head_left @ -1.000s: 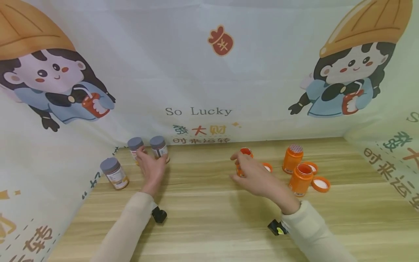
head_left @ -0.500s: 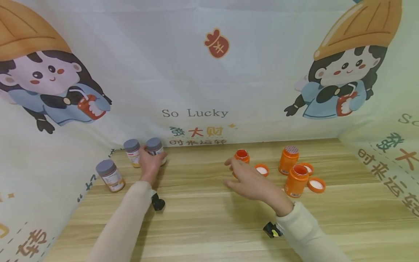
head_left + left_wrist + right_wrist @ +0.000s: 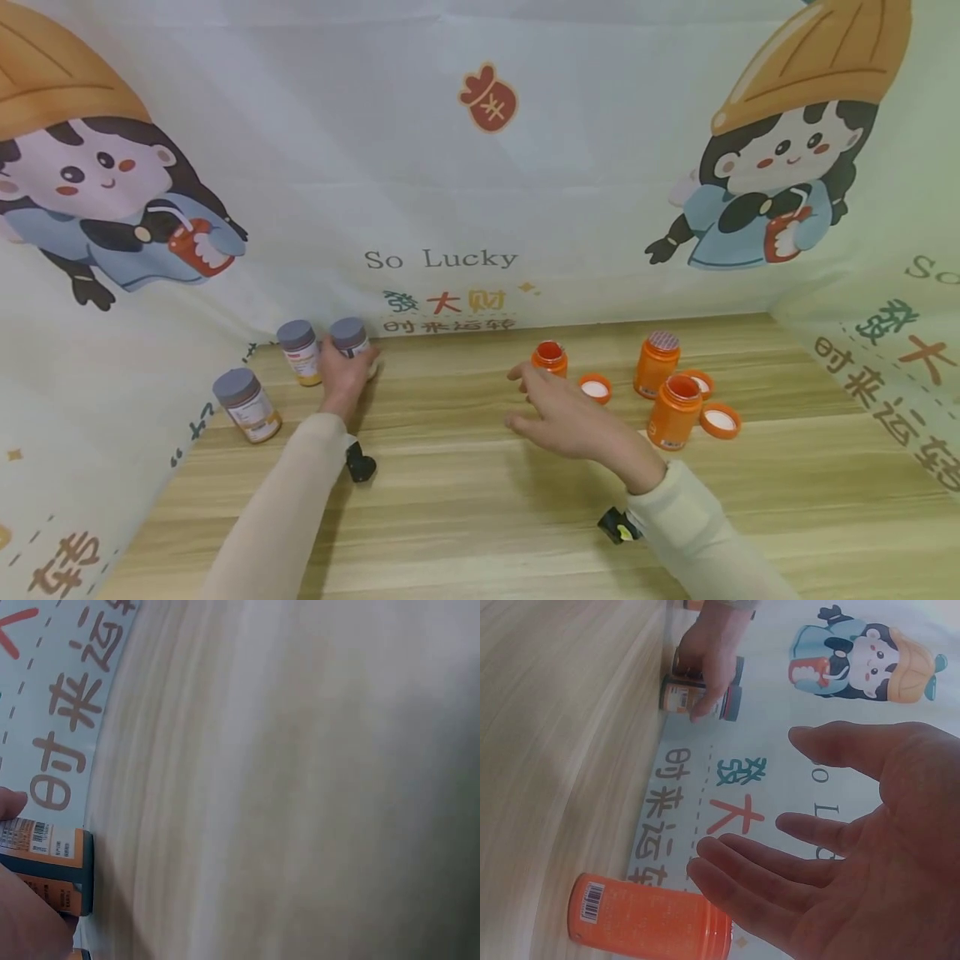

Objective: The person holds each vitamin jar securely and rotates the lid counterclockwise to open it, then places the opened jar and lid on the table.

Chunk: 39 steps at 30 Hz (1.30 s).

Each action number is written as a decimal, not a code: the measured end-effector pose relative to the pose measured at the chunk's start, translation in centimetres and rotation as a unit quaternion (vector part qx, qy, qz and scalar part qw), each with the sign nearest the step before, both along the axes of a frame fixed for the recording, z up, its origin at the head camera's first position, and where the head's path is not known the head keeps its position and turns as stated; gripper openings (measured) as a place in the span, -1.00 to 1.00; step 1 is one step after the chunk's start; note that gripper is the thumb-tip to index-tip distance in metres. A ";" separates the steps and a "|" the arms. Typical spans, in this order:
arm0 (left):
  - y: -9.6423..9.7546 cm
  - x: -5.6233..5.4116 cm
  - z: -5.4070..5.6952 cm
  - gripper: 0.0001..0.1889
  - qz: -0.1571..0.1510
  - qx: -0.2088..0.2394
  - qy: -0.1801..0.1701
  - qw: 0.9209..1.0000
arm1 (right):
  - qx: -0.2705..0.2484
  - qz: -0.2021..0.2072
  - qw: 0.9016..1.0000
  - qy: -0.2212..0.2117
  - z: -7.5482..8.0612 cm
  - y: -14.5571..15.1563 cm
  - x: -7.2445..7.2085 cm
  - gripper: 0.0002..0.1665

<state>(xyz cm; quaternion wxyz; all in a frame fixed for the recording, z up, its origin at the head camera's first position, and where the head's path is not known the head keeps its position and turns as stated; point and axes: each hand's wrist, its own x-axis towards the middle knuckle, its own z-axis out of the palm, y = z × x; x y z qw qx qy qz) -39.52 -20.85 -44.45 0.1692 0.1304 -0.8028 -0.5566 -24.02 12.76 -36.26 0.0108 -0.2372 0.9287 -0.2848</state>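
Note:
My left hand (image 3: 347,379) grips the right one of two jars at the back left. This jar (image 3: 349,332) has a grey lid, and its orange, white and dark label shows in the left wrist view, where the jar (image 3: 64,851) stands between fingertip and thumb. A second grey-lidded jar (image 3: 300,352) stands just left of it. My right hand (image 3: 573,417) has its fingers spread and holds nothing. It overlaps an uncapped orange bottle (image 3: 550,358) in the head view. The right wrist view shows this orange bottle (image 3: 645,911) apart from the palm, near the fingertips.
A third grey-lidded jar (image 3: 251,406) stands nearer at the left. On the right are an orange bottle with a foil-sealed mouth (image 3: 657,364) and an uncapped orange bottle (image 3: 673,412). Orange lids (image 3: 721,421) lie beside the bottles. A printed cloth (image 3: 450,192) walls the table.
My left hand has moved from between the two back jars onto the right one and taken hold of it. My right hand has drawn slightly back from the orange bottle.

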 end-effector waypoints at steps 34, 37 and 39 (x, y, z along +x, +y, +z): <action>12.1 11.0 0.5 -0.51 -0.290 -0.005 -0.011 0.957 | 0.016 -0.032 0.999 -0.007 0.0 0.1 0.1 -0.16; 13.1 11.8 0.3 -0.49 -0.318 0.016 -0.022 0.948 | 0.017 -0.037 0.999 -0.002 -0.1 0.1 0.1 -0.11; 13.5 12.2 0.2 -0.49 -0.338 0.021 -0.026 0.941 | 0.020 -0.040 0.999 -0.001 -0.2 0.1 0.0 -0.07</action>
